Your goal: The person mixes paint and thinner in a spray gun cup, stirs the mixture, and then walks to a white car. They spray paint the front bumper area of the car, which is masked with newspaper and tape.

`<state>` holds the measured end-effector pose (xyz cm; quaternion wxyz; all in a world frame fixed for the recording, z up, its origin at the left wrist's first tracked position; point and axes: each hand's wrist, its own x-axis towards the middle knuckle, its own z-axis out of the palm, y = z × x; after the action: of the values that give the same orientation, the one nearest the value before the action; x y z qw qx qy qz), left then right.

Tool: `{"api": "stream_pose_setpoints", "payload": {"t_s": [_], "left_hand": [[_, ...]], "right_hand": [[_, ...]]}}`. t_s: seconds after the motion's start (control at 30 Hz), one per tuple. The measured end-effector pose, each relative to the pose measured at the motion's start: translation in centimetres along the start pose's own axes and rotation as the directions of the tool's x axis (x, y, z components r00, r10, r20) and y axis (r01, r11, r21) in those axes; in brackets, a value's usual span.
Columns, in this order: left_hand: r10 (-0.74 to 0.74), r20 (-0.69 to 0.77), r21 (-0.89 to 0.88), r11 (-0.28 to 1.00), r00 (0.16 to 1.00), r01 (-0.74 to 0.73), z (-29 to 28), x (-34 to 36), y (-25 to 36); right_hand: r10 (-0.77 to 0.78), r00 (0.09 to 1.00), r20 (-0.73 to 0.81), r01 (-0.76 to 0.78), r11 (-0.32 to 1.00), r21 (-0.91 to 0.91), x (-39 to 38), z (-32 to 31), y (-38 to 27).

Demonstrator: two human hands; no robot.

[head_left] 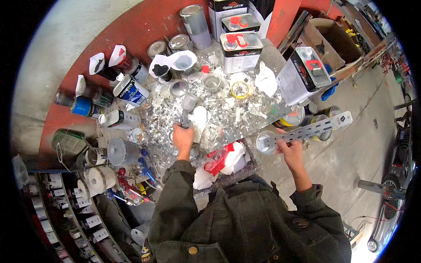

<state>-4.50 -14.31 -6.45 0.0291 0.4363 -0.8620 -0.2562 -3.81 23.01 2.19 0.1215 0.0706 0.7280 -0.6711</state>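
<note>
My left hand (183, 138) is closed around a dark grey object (184, 121), possibly a spray gun, on the paint-spattered bench (228, 127). A small grey cup (190, 101) is just beyond it, beside a white paper piece (200, 120). My right hand (287, 149) grips a clear plastic cup (265, 140) and a long, slotted translucent stick (329, 126) that extends to the right, off the bench edge. A red-and-white bag (219, 160) lies in a tray below the bench's front edge.
Metal solvent cans (241, 59), paint tins (179, 43) and cups (184, 61) stand along the back. Bottles (129, 90), spray guns (125, 184) and a shelf rack (90, 210) are at left. A cardboard box (326, 39), tins (289, 116) and a car (390, 206) are at right.
</note>
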Motion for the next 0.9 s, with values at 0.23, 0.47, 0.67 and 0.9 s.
{"api": "stream_pose_setpoints", "payload": {"t_s": [0.23,0.47,0.67,0.9], "left_hand": [[0.262,-0.113,-0.231,0.931,0.959,-0.282,-0.6,0.0,-4.4],[0.529,-0.045,-0.571,0.682,0.848,-0.456,-2.6,-10.3,-2.0],[0.652,0.03,-0.602,0.617,0.758,-0.507,-1.5,-14.8,-0.7],[0.637,0.173,-0.693,0.62,0.751,-0.367,-0.5,-15.4,0.7]], "right_hand": [[-0.047,0.998,0.028,0.047,0.999,0.001,-0.3,2.1,-1.8],[-0.182,0.983,0.023,0.183,0.983,-0.007,0.1,2.7,-6.3],[-0.305,0.952,0.004,0.305,0.952,0.042,-1.5,4.0,-10.8],[-0.448,0.894,0.021,0.448,0.894,0.013,-2.5,4.7,-11.2]]}}
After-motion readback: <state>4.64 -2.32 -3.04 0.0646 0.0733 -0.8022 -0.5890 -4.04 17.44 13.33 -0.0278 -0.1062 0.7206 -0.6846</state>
